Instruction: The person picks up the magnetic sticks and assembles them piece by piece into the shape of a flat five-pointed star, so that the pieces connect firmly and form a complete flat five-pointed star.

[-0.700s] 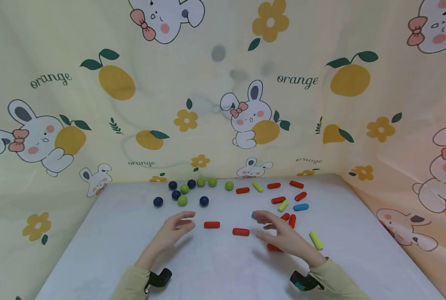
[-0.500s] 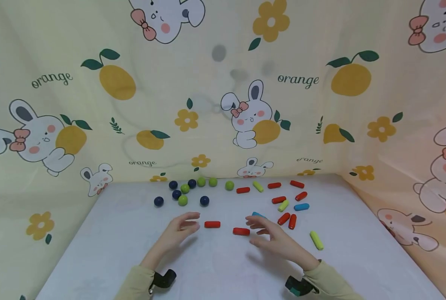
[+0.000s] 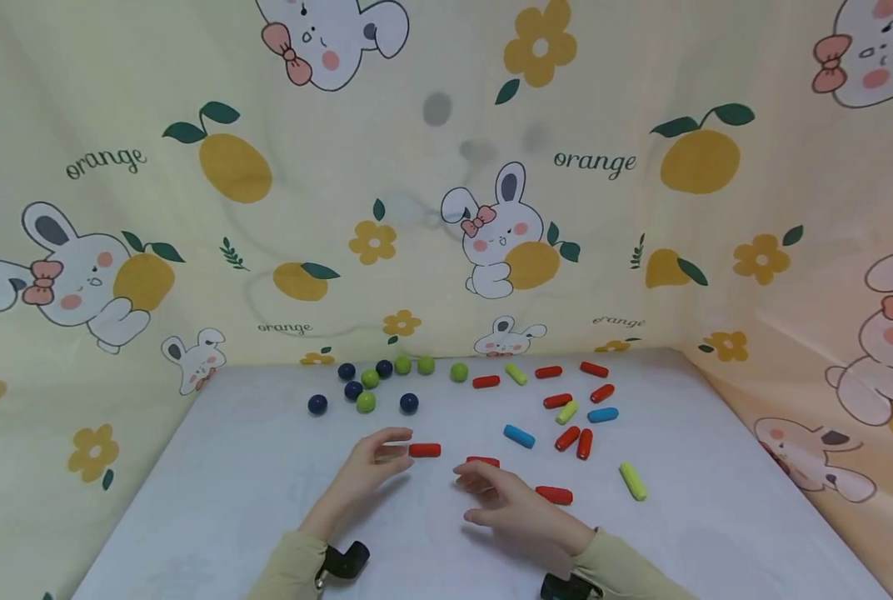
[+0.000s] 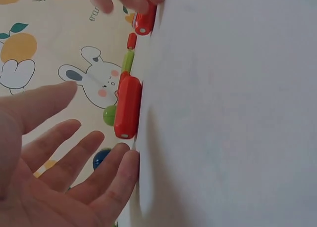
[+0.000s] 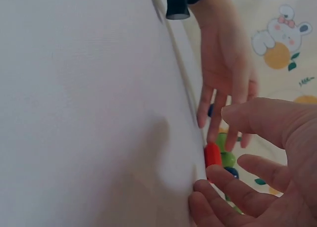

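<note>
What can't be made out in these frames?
Head view: near side of the middle red stick, behind the right hand.
Head view: right wrist camera, cut by the bottom edge.
Left wrist view: much of a dark ball, behind fingers of the left hand.
Right wrist view: lower end of the red stick, behind the right hand.

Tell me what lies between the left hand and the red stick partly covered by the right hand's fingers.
A closer red stick lies by the left hand, then bare white table up to the partly covered stick. The head view shows this.
</note>
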### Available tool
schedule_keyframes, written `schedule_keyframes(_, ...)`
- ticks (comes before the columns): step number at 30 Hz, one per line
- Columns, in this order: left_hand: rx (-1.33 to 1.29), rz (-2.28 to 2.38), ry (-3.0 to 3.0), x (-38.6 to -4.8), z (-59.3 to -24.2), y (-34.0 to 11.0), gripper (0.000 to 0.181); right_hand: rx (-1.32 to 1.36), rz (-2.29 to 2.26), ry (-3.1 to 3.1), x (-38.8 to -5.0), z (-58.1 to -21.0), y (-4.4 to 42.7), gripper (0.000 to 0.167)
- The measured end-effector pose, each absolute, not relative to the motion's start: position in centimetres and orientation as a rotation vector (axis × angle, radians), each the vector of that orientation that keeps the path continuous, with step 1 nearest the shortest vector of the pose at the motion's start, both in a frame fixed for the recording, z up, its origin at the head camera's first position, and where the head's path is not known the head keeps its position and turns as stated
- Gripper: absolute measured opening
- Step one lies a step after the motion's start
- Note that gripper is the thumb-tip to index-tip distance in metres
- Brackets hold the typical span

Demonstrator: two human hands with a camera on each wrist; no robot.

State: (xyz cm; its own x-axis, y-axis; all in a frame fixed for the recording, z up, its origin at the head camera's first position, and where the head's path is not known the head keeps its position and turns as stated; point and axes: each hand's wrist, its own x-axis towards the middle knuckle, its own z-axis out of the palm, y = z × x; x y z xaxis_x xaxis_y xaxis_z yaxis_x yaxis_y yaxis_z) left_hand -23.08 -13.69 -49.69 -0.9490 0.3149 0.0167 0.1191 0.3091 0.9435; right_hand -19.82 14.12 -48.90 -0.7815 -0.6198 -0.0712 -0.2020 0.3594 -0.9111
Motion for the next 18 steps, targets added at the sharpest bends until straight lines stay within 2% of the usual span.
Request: schedule_keyframes(18, 0.243, 1.634, 2.511, -24.5, -50.2, -11.7, 0.045, -0.547, -1.47, 2.251, -23.0, -49.7, 12.9, 0.055)
